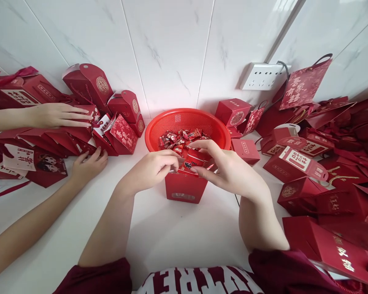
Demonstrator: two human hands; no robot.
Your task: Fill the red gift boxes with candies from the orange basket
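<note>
A small red gift box (185, 188) stands upright in front of me with its top open. My left hand (153, 168) has its fingers curled at the box's left rim, closed on that edge. My right hand (225, 168) arches over the right side, thumb and fingers around a red candy packet (191, 161) with black characters at the box mouth. Just behind the box sits a red plastic basket (159, 122) holding many small red wrapped candies (180, 139). My right fingertips are near those candies.
Another person's hands (59, 115) rest among red gift boxes (122, 132) at the left. More red boxes (294, 161) crowd the right side, one with a hanging tag (306, 83). A white power strip (262, 76) is fixed to the tiled wall.
</note>
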